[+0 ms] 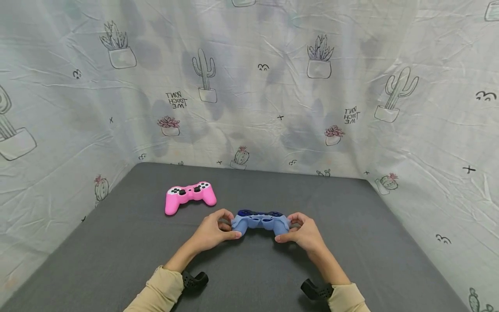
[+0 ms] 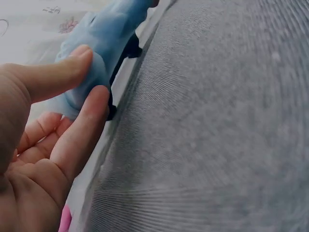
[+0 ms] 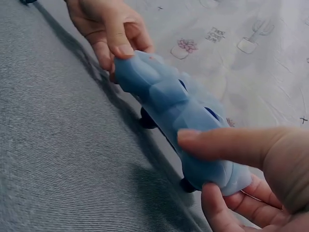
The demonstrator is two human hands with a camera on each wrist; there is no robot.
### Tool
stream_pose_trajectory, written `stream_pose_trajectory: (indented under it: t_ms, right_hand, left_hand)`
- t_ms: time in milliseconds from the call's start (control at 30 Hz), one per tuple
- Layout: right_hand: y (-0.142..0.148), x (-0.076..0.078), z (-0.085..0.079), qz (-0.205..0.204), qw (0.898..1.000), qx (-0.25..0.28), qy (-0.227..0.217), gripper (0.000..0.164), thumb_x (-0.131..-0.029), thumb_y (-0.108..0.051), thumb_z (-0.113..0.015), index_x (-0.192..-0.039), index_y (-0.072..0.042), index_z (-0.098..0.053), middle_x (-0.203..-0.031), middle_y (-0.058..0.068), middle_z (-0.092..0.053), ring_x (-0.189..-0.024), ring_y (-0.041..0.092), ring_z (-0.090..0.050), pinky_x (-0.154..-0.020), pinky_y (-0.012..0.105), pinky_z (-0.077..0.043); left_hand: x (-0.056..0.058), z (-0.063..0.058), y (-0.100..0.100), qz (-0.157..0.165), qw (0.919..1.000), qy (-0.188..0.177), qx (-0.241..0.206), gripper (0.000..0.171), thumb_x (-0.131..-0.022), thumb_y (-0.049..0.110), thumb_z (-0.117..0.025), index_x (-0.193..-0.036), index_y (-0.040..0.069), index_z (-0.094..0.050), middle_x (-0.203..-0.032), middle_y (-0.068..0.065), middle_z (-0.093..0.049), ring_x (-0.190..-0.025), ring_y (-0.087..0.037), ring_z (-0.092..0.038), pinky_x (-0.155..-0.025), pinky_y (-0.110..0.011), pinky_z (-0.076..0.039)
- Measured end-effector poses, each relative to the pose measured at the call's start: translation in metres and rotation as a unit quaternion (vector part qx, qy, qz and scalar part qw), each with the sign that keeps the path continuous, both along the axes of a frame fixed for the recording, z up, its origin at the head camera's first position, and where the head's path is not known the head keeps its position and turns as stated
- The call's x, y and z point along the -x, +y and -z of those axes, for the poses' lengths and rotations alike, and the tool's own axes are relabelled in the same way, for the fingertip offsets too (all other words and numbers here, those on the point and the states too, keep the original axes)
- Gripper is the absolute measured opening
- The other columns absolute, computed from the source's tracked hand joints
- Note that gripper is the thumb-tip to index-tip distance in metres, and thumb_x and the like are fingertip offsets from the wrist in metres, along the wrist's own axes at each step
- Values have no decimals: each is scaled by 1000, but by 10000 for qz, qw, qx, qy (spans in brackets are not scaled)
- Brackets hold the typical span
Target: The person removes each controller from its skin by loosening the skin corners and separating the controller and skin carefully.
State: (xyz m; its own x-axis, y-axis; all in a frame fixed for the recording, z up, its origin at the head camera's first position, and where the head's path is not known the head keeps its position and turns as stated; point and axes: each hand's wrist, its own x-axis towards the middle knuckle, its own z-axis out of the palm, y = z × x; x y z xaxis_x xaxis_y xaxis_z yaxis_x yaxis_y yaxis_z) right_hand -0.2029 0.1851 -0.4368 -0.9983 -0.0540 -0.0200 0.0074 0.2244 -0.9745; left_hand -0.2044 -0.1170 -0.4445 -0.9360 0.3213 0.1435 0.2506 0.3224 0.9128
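Note:
A dark blue game controller [image 1: 260, 212] sits inside a light blue, soft-looking cover [image 1: 260, 222], close over the grey surface. The cover looks loose and folded near both sides. My left hand [image 1: 213, 231] pinches the left grip through the cover, thumb on the near side and fingers behind. On the other end, my right hand [image 1: 305, 234] pinches the right grip the same way. In the right wrist view, dark blue shows through two slits in the cover [image 3: 166, 96], and black knobs [image 3: 147, 119] stick out below.
A pink game controller [image 1: 189, 196] lies face up at the back left of the grey cloth-covered table [image 1: 335, 208]. White fabric printed with cacti [image 1: 241, 108] hangs around the back and sides. Black wrist devices [image 1: 195, 281] are worn on both arms.

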Motion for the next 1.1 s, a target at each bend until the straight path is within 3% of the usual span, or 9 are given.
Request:
stream_pose_trajectory:
  t_ms: [233, 467, 633, 867, 1000, 1100]
  right_hand:
    - [-3, -3, 0, 85, 9999, 58, 125, 62, -60, 2, -92, -114, -2, -63, -105, 13, -62, -80, 23, -66, -68, 32, -52]
    - [-6, -5, 1, 84, 9999, 60, 129, 62, -62, 2, -91, -117, -1, -63, -114, 15, -61, -81, 24, -68, -70, 35, -53]
    - [-6, -3, 4, -60, 10000, 60, 48, 59, -59, 0, -93, -108, -3, -60, -108, 13, -61, -77, 25, -68, -68, 35, -52]
    - [-6, -4, 1, -133, 9997, 151, 116, 56, -60, 1, -93, -104, -1, -58, -101, 11, -61, -74, 22, -65, -65, 33, -50]
    - [-7, -6, -2, -74, 9997, 172, 142, 56, -60, 2, -92, -104, -1, -58, -98, 10, -62, -73, 21, -64, -64, 32, -49]
    - [-7, -6, -2, -15, 9998, 165, 142, 56, -60, 4, -92, -105, -1, -59, -97, 9, -61, -73, 20, -63, -64, 32, -49]
  left_hand:
    - [-2, -4, 2, -338, 9993, -96, 94, 59, -74, 25, -89, -119, 5, -58, -109, -10, -67, -94, -20, -67, -73, -36, -55]
    - [-3, -6, 4, -230, 9995, -209, 82, 63, -77, 23, -87, -125, 1, -54, -108, -13, -67, -92, -21, -68, -72, -36, -55]
    - [-3, -2, 5, -152, 9990, -301, -308, 58, -79, 10, -84, -127, -2, -53, -113, -18, -64, -89, -23, -68, -70, -35, -57]
    - [-7, 1, 6, -53, 9983, -267, -506, 57, -84, 1, -77, -132, -6, -48, -128, -25, -53, -84, -25, -70, -67, -36, -58]
    - [-8, 0, 7, -62, 9985, -263, -473, 57, -84, -1, -76, -133, -7, -47, -129, -26, -52, -83, -26, -70, -68, -35, -58]
    - [-7, 0, 8, -211, 9996, -148, -138, 57, -83, 3, -79, -131, -4, -51, -127, -22, -56, -88, -24, -69, -71, -35, -57]
